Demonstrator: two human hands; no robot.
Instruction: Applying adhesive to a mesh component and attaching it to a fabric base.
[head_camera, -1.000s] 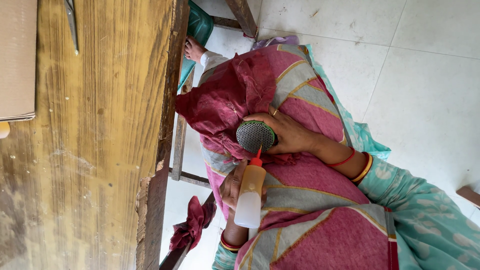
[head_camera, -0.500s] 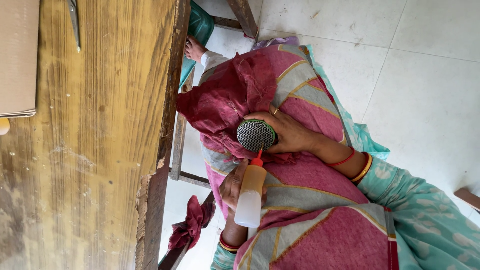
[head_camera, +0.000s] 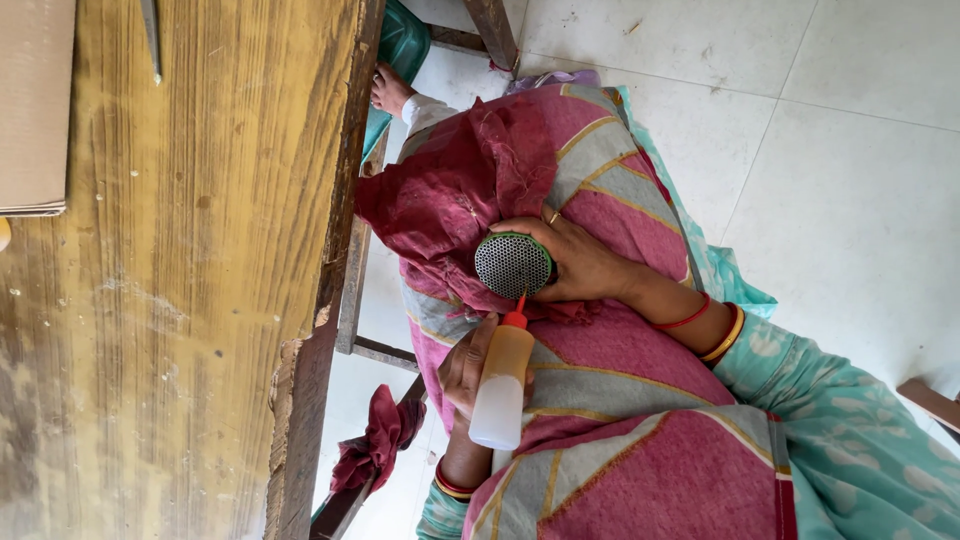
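While nozzle sits at the mesh rim | left hand (head_camera: 470, 365) fingers wrapped round squeeze bottle (head_camera: 500, 385) | right hand (head_camera: 585, 265) fingers clasp round mesh cap (head_camera: 512, 265), frame centre | squeeze gently, keep cap level.

Single head view, turned sideways, looks down close at the lap (head_camera: 640, 400) beside a wooden table (head_camera: 200, 300)

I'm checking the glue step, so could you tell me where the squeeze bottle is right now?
In the head view, the bottle is held in one hand over the lap, its red nozzle touching the round mesh disc held by the other hand.
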